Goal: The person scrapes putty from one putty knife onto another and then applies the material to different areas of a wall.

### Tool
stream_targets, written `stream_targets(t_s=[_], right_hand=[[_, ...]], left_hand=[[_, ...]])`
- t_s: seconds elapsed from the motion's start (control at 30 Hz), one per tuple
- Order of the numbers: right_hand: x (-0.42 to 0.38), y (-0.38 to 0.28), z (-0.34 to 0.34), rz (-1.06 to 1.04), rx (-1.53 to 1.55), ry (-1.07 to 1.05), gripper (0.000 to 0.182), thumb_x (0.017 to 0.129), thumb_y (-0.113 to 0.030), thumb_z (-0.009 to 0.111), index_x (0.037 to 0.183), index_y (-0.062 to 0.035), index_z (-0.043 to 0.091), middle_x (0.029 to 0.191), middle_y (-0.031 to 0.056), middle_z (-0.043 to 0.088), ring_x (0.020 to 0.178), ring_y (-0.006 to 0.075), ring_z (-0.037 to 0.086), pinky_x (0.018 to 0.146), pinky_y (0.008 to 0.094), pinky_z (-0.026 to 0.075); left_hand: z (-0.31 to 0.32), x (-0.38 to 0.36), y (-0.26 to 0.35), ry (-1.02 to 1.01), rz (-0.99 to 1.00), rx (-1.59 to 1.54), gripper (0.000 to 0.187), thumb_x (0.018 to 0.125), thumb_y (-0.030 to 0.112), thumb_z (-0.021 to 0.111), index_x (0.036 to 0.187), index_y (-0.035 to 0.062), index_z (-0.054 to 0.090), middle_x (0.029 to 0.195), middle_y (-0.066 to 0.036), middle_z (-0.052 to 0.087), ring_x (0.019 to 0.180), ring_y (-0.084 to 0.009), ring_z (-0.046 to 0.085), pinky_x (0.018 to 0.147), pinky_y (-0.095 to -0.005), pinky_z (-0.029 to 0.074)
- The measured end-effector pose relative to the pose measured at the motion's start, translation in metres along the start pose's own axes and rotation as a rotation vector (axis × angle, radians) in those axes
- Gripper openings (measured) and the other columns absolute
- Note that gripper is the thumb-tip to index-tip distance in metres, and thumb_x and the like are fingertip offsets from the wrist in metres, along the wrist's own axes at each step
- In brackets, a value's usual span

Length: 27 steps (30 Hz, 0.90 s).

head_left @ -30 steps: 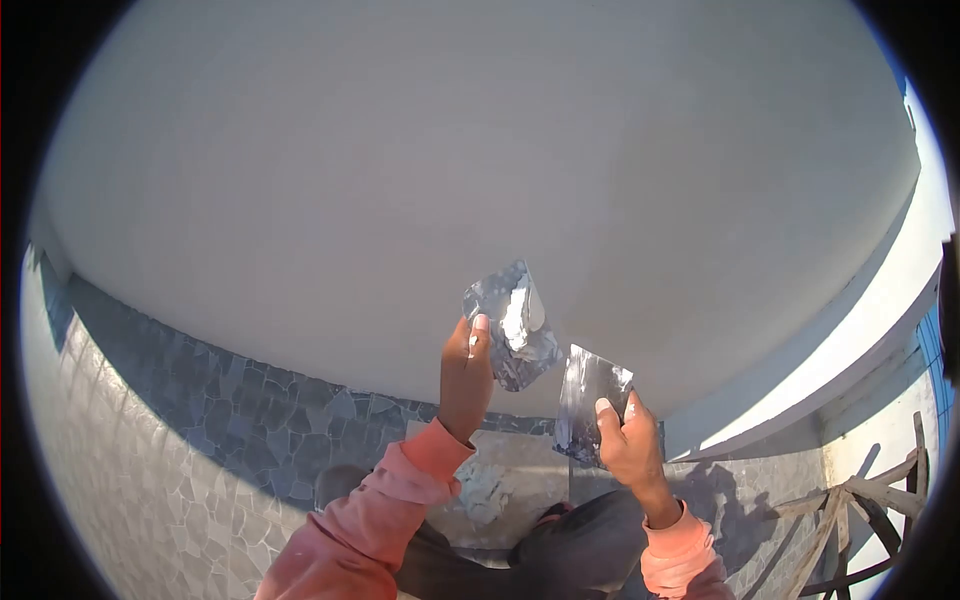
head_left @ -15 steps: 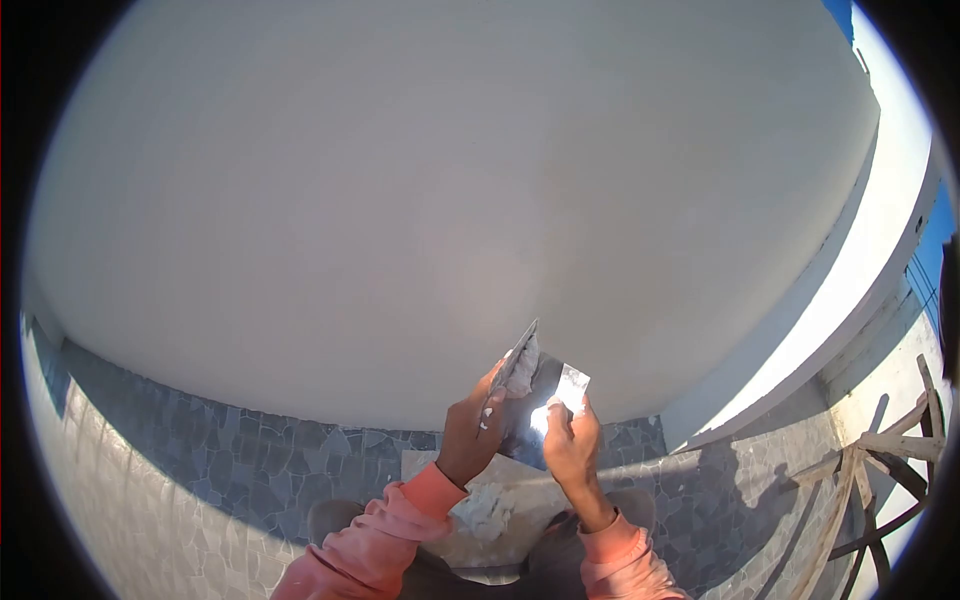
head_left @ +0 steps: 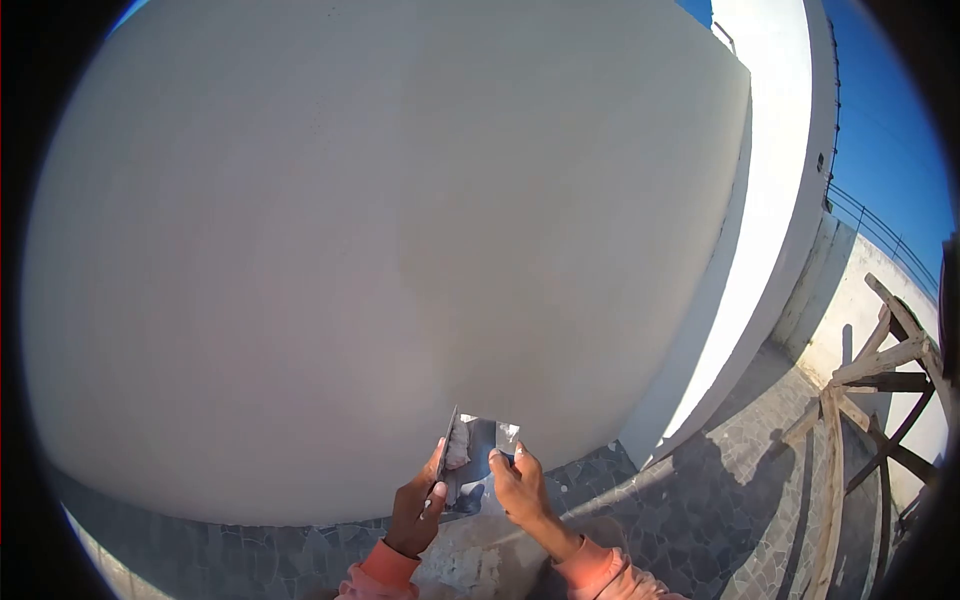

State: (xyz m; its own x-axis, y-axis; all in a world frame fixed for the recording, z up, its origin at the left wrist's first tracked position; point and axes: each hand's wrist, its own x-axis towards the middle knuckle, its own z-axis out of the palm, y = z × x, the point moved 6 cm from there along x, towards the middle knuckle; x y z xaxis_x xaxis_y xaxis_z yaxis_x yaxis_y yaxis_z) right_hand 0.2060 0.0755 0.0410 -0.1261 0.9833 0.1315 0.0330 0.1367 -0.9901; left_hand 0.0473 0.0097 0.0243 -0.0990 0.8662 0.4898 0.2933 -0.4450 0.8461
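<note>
My left hand [head_left: 418, 510] is closed round a flat plate [head_left: 449, 455], tilted on edge, with a lump of pale paste [head_left: 459, 446] on its right face. Thumb and fingers of my right hand [head_left: 521, 492] grip a wide, shiny metal blade [head_left: 481, 442], whose left part lies against or close to the plate. White smears show on the blade's upper right corner and on my fingers. Both hands are low in the view, in front of a large smooth wall [head_left: 400, 250].
Below my hands lies a pale, paste-smeared board or surface [head_left: 460, 560]. Grey stone paving [head_left: 680, 515] runs along the wall's foot. A sunlit white pillar [head_left: 765, 200] borders the wall at right. Beyond it stands a rough wooden trestle [head_left: 832, 430].
The view has swung to the right, showing more trestle and sky. Both hands now appear lower and further left, with the blade turned more upright beside the plate.
</note>
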Motion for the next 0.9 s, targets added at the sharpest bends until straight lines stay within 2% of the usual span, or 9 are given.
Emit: stream_targets(t_s=[0.03, 0.13, 0.23, 0.33, 0.43, 0.5, 0.57, 0.73, 0.9], right_hand=[[0.000, -0.003, 0.000, 0.018, 0.021, 0.017, 0.016, 0.093, -0.013, 0.057, 0.086, 0.0002, 0.053, 0.065, -0.0023, 0.049, 0.059, 0.0065, 0.043, 0.052, 0.0290, 0.037], [0.013, 0.016, -0.004, 0.009, 0.099, 0.031, 0.013, 0.092, -0.012, 0.058, 0.087, -0.0007, 0.053, 0.067, -0.0028, 0.048, 0.060, 0.0058, 0.041, 0.052, 0.0268, 0.036], [0.013, 0.014, -0.008, -0.131, 0.101, 0.010, 0.012, 0.092, -0.012, 0.059, 0.089, -0.0016, 0.054, 0.070, -0.0030, 0.048, 0.062, 0.0056, 0.041, 0.054, 0.0261, 0.035], [0.007, 0.002, -0.010, 0.071, 0.260, 0.044, 0.012, 0.092, -0.012, 0.059, 0.089, -0.0022, 0.054, 0.073, -0.0031, 0.049, 0.065, 0.0052, 0.041, 0.055, 0.0262, 0.035], [0.011, 0.006, -0.017, -0.124, 0.188, -0.007, 0.011, 0.092, -0.012, 0.060, 0.090, -0.0031, 0.055, 0.074, -0.0031, 0.049, 0.066, 0.0054, 0.042, 0.057, 0.0259, 0.036], [0.009, 0.001, -0.020, -0.240, 0.069, -0.015, 0.010, 0.093, -0.012, 0.060, 0.091, -0.0040, 0.056, 0.074, -0.0031, 0.049, 0.067, 0.0060, 0.044, 0.058, 0.0259, 0.038], [0.008, 0.013, -0.025, -0.191, 0.082, -0.012, 0.009, 0.093, -0.012, 0.059, 0.093, -0.0040, 0.057, 0.078, -0.0003, 0.052, 0.071, 0.0090, 0.048, 0.061, 0.0275, 0.041], [0.008, 0.062, -0.016, 0.316, 0.516, 0.003, 0.018, 0.090, -0.011, 0.059, 0.105, -0.0018, 0.063, 0.099, 0.0138, 0.067, 0.090, 0.0221, 0.067, 0.075, 0.0354, 0.054], [0.005, 0.035, -0.009, 0.320, 0.784, -0.055, 0.019, 0.091, -0.008, 0.054, 0.103, 0.0045, 0.061, 0.096, 0.0121, 0.066, 0.085, 0.0234, 0.068, 0.076, 0.0375, 0.058]], left_hand=[[0.001, 0.000, -0.004, -0.101, -0.097, -0.183, 0.062, 0.090, 0.014, 0.049, 0.149, -0.0011, 0.038, 0.152, -0.022, 0.042, 0.145, -0.0318, 0.034, 0.119, -0.0392, 0.023], [-0.003, 0.008, 0.012, -0.236, -0.050, -0.124, 0.072, 0.084, 0.013, 0.053, 0.152, 0.0000, 0.032, 0.156, -0.021, 0.035, 0.147, -0.0326, 0.030, 0.121, -0.0396, 0.020], [-0.005, 0.012, 0.012, -0.368, 0.082, -0.039, 0.086, 0.075, 0.005, 0.058, 0.155, 0.0020, 0.025, 0.160, -0.019, 0.027, 0.150, -0.0334, 0.024, 0.122, -0.0408, 0.017], [-0.005, 0.015, 0.028, -0.429, 0.130, 0.143, 0.095, 0.070, -0.005, 0.060, 0.156, 0.0041, 0.022, 0.161, -0.018, 0.027, 0.149, -0.0344, 0.025, 0.122, -0.0415, 0.017], [-0.001, 0.017, 0.053, -0.433, 0.169, 0.244, 0.099, 0.066, -0.010, 0.064, 0.155, 0.0045, 0.022, 0.160, -0.019, 0.028, 0.148, -0.0353, 0.026, 0.122, -0.0427, 0.020], [0.003, 0.015, 0.039, -0.372, 0.233, 0.229, 0.094, 0.067, -0.007, 0.068, 0.152, 0.0047, 0.030, 0.156, -0.020, 0.034, 0.144, -0.0372, 0.033, 0.119, -0.0431, 0.027], [0.012, 0.015, 0.019, -0.279, 0.279, 0.275, 0.088, 0.068, -0.005, 0.071, 0.149, 0.0056, 0.037, 0.152, -0.019, 0.041, 0.138, -0.0385, 0.041, 0.114, -0.0431, 0.034], [0.015, 0.016, 0.010, -0.028, 0.353, 0.426, 0.077, 0.067, -0.006, 0.072, 0.139, 0.0106, 0.052, 0.136, -0.013, 0.059, 0.118, -0.0382, 0.058, 0.098, -0.0416, 0.048], [0.014, 0.015, 0.006, -0.019, 0.320, 0.425, 0.077, 0.064, -0.013, 0.064, 0.136, 0.0128, 0.055, 0.133, -0.011, 0.062, 0.116, -0.0363, 0.059, 0.097, -0.0411, 0.049]])
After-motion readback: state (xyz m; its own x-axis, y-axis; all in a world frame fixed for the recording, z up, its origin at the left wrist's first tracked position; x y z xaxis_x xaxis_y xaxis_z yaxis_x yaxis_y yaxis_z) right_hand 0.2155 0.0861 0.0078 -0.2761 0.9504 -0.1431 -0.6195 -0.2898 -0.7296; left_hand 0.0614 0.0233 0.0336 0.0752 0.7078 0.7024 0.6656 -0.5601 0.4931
